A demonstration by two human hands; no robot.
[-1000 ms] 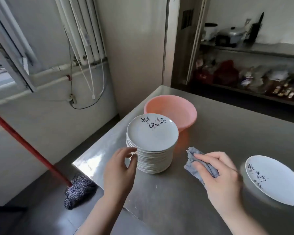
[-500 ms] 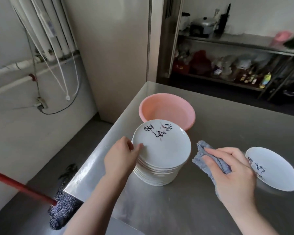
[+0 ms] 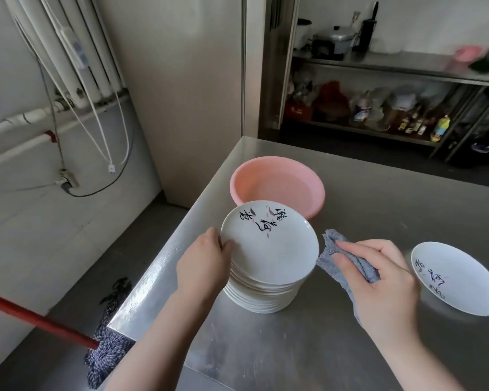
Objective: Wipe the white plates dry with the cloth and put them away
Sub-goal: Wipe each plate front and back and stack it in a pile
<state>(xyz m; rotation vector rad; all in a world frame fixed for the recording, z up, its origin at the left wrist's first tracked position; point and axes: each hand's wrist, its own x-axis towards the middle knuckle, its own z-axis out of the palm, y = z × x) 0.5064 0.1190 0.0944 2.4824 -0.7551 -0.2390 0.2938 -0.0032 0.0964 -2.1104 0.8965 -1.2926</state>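
Our left hand [image 3: 202, 266] pinches the top plate [image 3: 268, 246] of the stack [image 3: 263, 294] at its rim; right hand [image 3: 378, 286] clutches the cloth [image 3: 333, 266]. Glazed, brittle, likely slippery (wet?) — we lift by the rim, thumb on top.

soft daylight from left; bright glare on steel table [image 3: 350, 215] near-left corner, dim blurry shelves [image 3: 393, 66] beyond table, wide-angle bending at edges.

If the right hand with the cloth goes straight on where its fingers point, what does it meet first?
Most likely the rim of the top plate on the stack; the right hand and its grey cloth already lie close beside it.
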